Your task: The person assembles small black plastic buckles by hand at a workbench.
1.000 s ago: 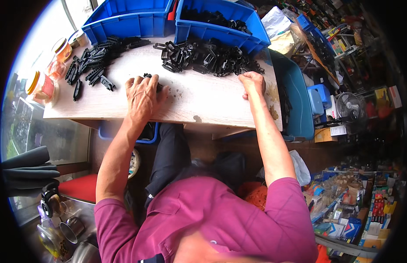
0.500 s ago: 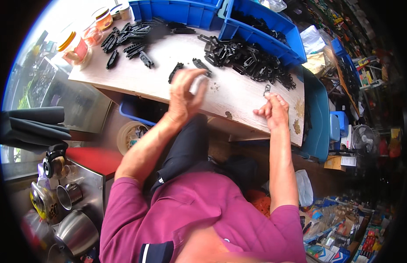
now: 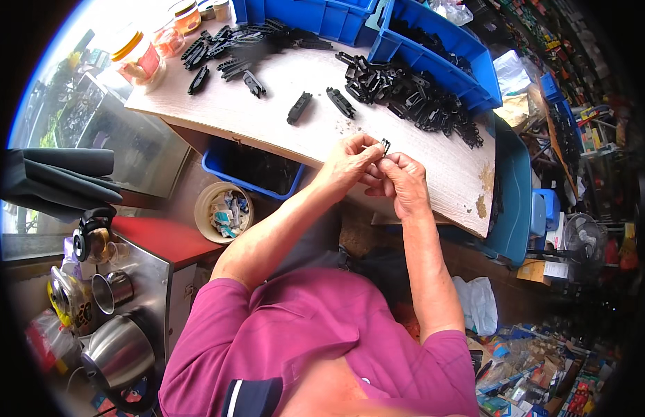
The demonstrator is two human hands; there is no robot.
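At the table's front edge my two hands meet over a small black plastic part (image 3: pixel 385 146). My left hand (image 3: pixel 355 158) pinches it from the left, its fingertips closed on it. My right hand (image 3: pixel 404 182) is closed too, thumb and fingers pressed at the part's lower end. Its exact shape is mostly covered by my fingers. Beyond my hands lie two longer black plastic pieces, one on the left (image 3: pixel 299 108) and one on the right (image 3: pixel 341 102). A heap of small black parts (image 3: pixel 413 97) spreads to the far right of them.
More long black pieces (image 3: pixel 232 42) lie at the table's far left, near a jar with an orange lid (image 3: pixel 138 59). Two blue crates, one left (image 3: pixel 301 15) and one right (image 3: pixel 433 52), stand at the back. Below the table are a blue bin (image 3: pixel 218 169) and a bucket (image 3: pixel 205 221).
My left hand has come right and down from the long black pieces to join my right hand. My right hand has drawn left and nearer, bringing the small part along.
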